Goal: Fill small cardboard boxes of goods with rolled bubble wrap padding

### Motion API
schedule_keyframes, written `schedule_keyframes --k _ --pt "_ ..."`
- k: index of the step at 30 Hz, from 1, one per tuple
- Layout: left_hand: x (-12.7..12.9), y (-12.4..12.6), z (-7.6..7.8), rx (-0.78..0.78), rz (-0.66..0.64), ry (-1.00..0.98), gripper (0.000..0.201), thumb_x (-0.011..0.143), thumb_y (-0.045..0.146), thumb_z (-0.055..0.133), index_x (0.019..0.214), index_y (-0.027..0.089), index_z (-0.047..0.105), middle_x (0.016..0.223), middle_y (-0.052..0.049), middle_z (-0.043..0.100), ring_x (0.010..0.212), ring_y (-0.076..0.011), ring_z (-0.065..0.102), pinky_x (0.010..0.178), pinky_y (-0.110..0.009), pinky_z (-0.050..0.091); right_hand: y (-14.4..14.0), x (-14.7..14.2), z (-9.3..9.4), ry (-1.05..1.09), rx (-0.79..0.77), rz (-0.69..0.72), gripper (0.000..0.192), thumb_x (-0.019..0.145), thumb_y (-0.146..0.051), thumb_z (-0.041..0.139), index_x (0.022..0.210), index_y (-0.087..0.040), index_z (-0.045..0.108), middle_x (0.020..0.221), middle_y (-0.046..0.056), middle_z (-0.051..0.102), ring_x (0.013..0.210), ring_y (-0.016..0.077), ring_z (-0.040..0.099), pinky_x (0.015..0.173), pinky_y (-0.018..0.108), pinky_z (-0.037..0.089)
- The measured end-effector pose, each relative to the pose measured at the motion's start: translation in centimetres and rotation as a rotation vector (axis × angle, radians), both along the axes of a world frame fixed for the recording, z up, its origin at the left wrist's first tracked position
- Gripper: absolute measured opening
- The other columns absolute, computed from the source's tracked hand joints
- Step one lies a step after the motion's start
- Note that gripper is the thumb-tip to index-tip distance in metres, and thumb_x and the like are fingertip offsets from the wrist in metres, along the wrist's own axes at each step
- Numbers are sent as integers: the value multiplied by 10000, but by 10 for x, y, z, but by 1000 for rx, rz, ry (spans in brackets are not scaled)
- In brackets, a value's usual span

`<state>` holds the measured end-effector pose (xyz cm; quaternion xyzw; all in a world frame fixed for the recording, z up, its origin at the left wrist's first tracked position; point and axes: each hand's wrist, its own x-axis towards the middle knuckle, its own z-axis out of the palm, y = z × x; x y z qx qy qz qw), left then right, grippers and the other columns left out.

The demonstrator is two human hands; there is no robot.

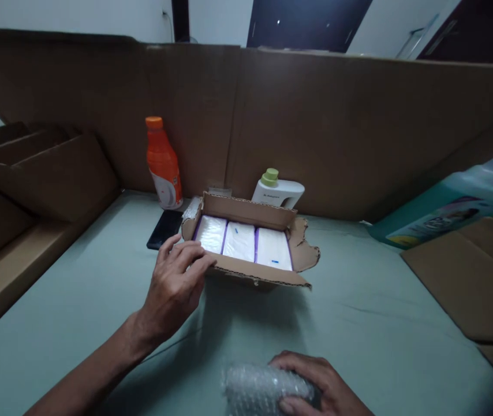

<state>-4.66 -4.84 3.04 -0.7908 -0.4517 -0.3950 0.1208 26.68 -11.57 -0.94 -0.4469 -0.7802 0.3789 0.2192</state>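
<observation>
My right hand (pixel 316 384) is closed round a bubble-wrapped bundle (pixel 261 388) at the bottom of the view. The wrap hides most of what is inside, though a dark end shows beside my fingers. My left hand (pixel 176 286) is at the front left corner of an open cardboard box (pixel 246 268), fingers bent and spread, the tips at the flap's edge. Whether they press on the flap, I cannot tell. Inside the box lie three white packs (pixel 238 241) with purple edges, side by side. The box flaps are torn and folded outward.
Behind the box stand an orange bottle (pixel 163 167) and a white bottle with a green cap (pixel 277 189). A dark flat object (pixel 164 229) lies left of it. A teal jug (pixel 449 202) leans at right, near cardboard (pixel 471 283). Tall cardboard walls (pixel 337 133) enclose the surface.
</observation>
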Motion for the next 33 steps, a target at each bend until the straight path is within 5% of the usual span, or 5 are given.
schedule_keyframes --k 6,9,22,27,33 --pt "-3 -42 -9 -145 91 -293 490 920 155 606 1379 276 487 1275 -102 562 1213 -264 567 1018 -473 507 3 -41 -15 15 346 -245 286 926 -343 634 1175 -217 697 1042 77 771 884 232 745 778 321 616" --pt "-14 -79 -37 -285 234 -362 532 937 245 605 1441 272 437 1423 -131 471 1336 -306 478 1079 -525 457 -9 -57 -20 -25 534 -44 497 900 -391 685 1348 -203 583 1200 122 730 1051 270 705 868 399 588" --pt "-21 -158 -88 -683 90 -146 618 821 366 721 1383 259 488 1482 -150 452 1359 -365 444 1083 -617 422 -8 -93 -56 -197 392 -181 570 889 -431 644 1389 -177 543 1260 167 677 1037 304 676 866 490 559" --pt "-28 -178 -85 -736 192 25 635 833 284 699 1413 202 455 1381 -168 531 1249 -361 504 1020 -570 449 1 -103 -57 -180 292 -72 138 915 -237 548 887 -221 683 878 45 751 816 227 674 787 390 501" --pt "-30 -187 -77 -793 216 151 613 894 215 590 1467 172 378 1047 -100 657 931 -282 599 821 -452 501 -10 -66 -48 -62 263 -463 178 902 -339 561 853 -213 678 790 25 713 708 201 647 739 346 480"
